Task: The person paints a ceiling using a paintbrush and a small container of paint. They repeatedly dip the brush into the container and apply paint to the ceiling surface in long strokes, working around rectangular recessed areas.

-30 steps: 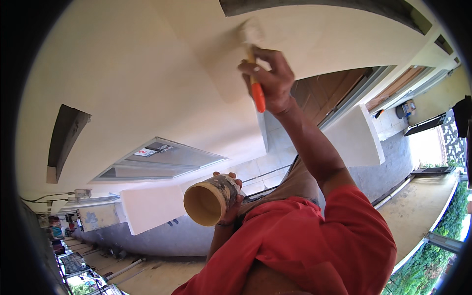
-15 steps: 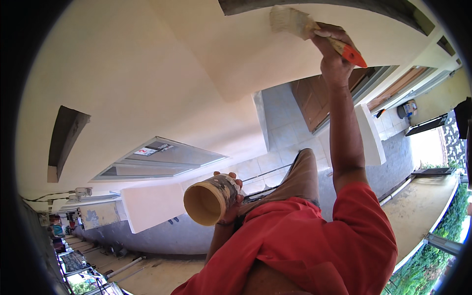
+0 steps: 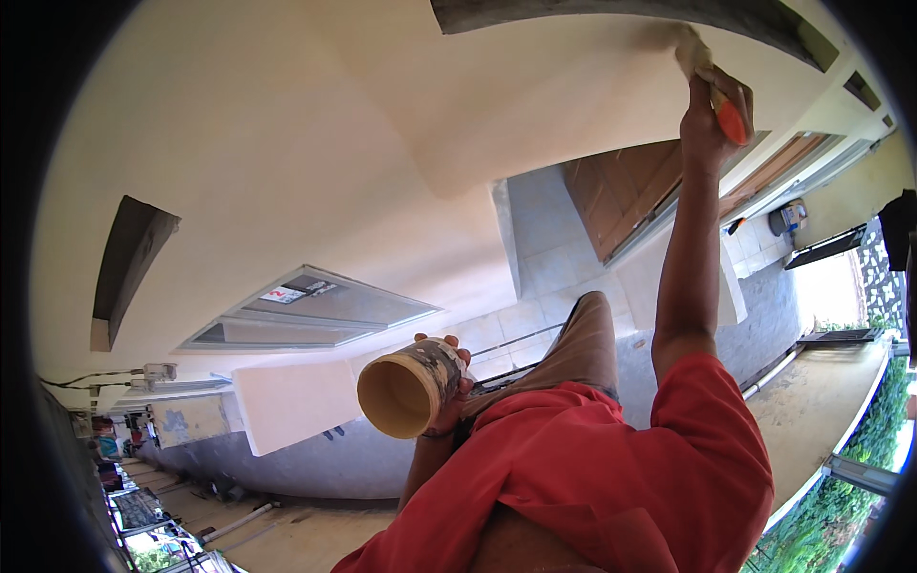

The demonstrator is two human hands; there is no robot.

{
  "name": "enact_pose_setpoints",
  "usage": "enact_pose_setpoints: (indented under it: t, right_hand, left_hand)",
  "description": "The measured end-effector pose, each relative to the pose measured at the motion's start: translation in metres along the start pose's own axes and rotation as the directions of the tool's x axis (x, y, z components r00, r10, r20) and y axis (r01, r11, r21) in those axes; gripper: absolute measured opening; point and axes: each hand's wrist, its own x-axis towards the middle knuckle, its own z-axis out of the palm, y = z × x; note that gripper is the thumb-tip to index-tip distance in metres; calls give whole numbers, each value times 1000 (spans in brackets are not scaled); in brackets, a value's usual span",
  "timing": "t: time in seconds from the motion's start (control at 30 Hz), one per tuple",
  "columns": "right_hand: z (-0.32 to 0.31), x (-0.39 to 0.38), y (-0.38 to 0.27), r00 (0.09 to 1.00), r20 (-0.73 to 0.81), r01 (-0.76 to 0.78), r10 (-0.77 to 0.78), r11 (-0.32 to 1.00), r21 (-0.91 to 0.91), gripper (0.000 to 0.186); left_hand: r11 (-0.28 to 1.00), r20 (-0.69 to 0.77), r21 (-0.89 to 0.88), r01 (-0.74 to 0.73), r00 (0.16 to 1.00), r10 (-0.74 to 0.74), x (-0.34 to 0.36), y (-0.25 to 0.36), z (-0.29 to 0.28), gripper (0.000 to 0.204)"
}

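Near the top right, my right hand [image 3: 709, 124] is closed around a paintbrush [image 3: 694, 53] with an orange-tipped handle; its blurred bristles rest against the cream wall [image 3: 554, 95], just below a dark slot [image 3: 621, 14]. Low in the middle, my left hand [image 3: 457, 392] grips a round cream container [image 3: 399, 392] with a paint-smudged outside, tilted toward the camera, its fingers wrapped around the far side. The inside looks cream-coloured; any paint level is hard to tell.
A framed window [image 3: 344, 315] and another dark slot [image 3: 129, 267] are in the wall. A wooden door [image 3: 611, 191], tiled floor [image 3: 549, 253] and white slab [image 3: 296, 401] lie beyond. Wires [image 3: 86, 382] run at left; a railed edge with greenery [image 3: 884, 411] is at right.
My right hand and brush have swept rightward and up along the wall, rising first, then moving further right; the arm is straighter. My left hand and container have stayed in place.
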Motion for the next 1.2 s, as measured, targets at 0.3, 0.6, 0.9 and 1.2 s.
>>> enact_pose_setpoints:
  t: [0.3,0.6,0.9,1.2]
  right_hand:
    - [58,-64,-157,910,255,272,-327,935,230,20]
    - [16,-72,-86,933,356,-207,51,886,415,27]
    - [27,-114,-101,872,360,308,-333,943,126,13]
    - [15,-114,-102,758,613,-143,-221,861,488,13]
  left_hand:
    - [1000,-11,-21,16,1000,-17,5,2,1,57]
    - [1000,32,17,-9,999,9,3,-1,10,59]
    - [998,19,-54,13,1000,-12,-5,10,-13,60]
    - [998,106,61,-30,994,23,1,6,3,65]
